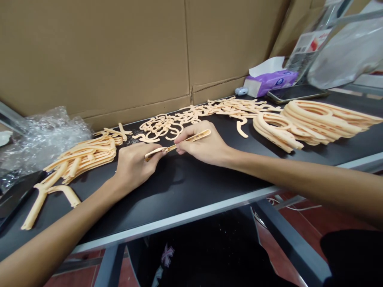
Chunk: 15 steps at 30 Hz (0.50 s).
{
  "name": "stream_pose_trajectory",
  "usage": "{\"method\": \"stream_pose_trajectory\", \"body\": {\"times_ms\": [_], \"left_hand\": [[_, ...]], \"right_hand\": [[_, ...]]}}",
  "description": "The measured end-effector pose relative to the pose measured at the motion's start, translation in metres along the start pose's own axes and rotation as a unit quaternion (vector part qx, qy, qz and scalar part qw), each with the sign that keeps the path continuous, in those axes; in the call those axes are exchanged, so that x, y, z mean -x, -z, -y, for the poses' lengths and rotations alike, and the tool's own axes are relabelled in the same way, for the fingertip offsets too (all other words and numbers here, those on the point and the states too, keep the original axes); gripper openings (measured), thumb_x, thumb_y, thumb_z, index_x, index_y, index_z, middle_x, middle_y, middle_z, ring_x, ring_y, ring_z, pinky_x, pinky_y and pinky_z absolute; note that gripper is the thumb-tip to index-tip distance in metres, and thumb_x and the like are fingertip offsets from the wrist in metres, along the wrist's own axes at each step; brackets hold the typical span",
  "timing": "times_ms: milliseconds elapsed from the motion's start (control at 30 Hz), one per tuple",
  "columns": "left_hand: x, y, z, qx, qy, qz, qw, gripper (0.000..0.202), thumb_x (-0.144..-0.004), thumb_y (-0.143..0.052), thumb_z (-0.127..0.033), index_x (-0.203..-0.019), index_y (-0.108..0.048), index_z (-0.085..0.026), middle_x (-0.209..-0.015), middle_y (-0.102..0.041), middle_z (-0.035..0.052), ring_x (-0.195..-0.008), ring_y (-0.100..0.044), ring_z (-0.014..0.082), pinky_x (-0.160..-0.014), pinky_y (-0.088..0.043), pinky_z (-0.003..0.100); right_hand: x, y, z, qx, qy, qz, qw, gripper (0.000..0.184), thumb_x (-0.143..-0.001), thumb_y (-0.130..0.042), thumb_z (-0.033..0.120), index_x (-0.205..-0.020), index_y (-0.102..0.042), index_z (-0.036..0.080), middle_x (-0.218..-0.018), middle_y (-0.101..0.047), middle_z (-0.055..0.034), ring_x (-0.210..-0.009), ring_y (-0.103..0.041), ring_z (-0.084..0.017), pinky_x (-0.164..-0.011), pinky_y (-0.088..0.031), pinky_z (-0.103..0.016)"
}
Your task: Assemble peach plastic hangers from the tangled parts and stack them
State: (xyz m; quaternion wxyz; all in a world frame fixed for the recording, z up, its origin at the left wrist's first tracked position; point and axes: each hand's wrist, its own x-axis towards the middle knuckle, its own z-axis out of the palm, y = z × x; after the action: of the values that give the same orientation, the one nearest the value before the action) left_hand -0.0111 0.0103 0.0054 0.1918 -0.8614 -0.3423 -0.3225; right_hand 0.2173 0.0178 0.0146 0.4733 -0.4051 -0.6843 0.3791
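Observation:
My left hand [136,164] and my right hand [206,145] are close together above the black tabletop [191,179]. Both are closed on a slim cream plastic piece [200,136] with slots along its side. It lies slanted between them, its right end sticking up past my right fingers. My left thumb and fingers pinch the other end; whether it is one piece or two joined cannot be made out. Behind my hands lies a loose heap of small curved cream pieces [160,125]. Longer cream pieces [92,155] are piled beside my left hand.
Large curved cream pieces [320,119] stand stacked at the right. Behind them are a phone [296,93] and a purple tissue pack [273,81]. Crumpled clear plastic [44,137] lies at the left. A cardboard sheet [119,56] walls the back; a metal edge [191,213] runs along the front.

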Motion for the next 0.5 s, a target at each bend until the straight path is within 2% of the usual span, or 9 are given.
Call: {"method": "stream_pose_trajectory", "body": {"times_ms": [167, 233, 333, 500], "left_hand": [[-0.003, 0.001, -0.001, 0.010, -0.023, 0.016, 1.000, 0.023, -0.100, -0.062, -0.028, -0.088, -0.080, -0.019, -0.078, -0.081, 0.0044, -0.065, -0.073, 0.0172, -0.065, -0.054, 0.027], [-0.005, 0.001, -0.001, 0.032, 0.000, 0.026, 0.999, 0.022, -0.100, -0.062, -0.028, -0.089, -0.079, -0.020, -0.083, -0.082, 0.0050, -0.072, -0.075, 0.0185, -0.070, -0.056, 0.028], [-0.008, 0.003, 0.001, 0.069, 0.046, 0.019, 0.996, 0.016, -0.098, -0.066, -0.031, -0.092, -0.079, -0.021, -0.091, -0.083, 0.0045, -0.079, -0.077, 0.0204, -0.076, -0.059, 0.031], [-0.009, 0.004, 0.007, 0.135, 0.133, -0.010, 0.982, 0.018, -0.093, -0.075, -0.039, -0.097, -0.078, -0.022, -0.093, -0.083, 0.0022, -0.077, -0.077, 0.0184, -0.072, -0.063, 0.029]], "right_hand": [[-0.005, 0.000, -0.002, 0.010, -0.001, 0.007, 1.000, 0.020, -0.065, -0.067, 0.002, -0.068, -0.078, 0.019, -0.066, -0.074, -0.0001, -0.064, -0.070, -0.015, -0.063, -0.054, -0.028], [-0.010, 0.000, -0.003, -0.026, -0.034, 0.007, 0.999, 0.018, -0.065, -0.069, 0.002, -0.068, -0.077, 0.018, -0.064, -0.073, -0.0005, -0.063, -0.071, -0.016, -0.064, -0.057, -0.028], [-0.016, 0.003, 0.000, -0.137, -0.089, -0.002, 0.987, 0.017, -0.065, -0.071, -0.001, -0.065, -0.073, 0.016, -0.064, -0.072, -0.0013, -0.061, -0.072, -0.015, -0.069, -0.064, -0.030], [-0.018, 0.009, 0.006, -0.266, -0.139, -0.017, 0.954, 0.020, -0.072, -0.071, -0.003, -0.063, -0.069, 0.015, -0.065, -0.069, -0.0008, -0.060, -0.070, -0.012, -0.070, -0.066, -0.027]]}}
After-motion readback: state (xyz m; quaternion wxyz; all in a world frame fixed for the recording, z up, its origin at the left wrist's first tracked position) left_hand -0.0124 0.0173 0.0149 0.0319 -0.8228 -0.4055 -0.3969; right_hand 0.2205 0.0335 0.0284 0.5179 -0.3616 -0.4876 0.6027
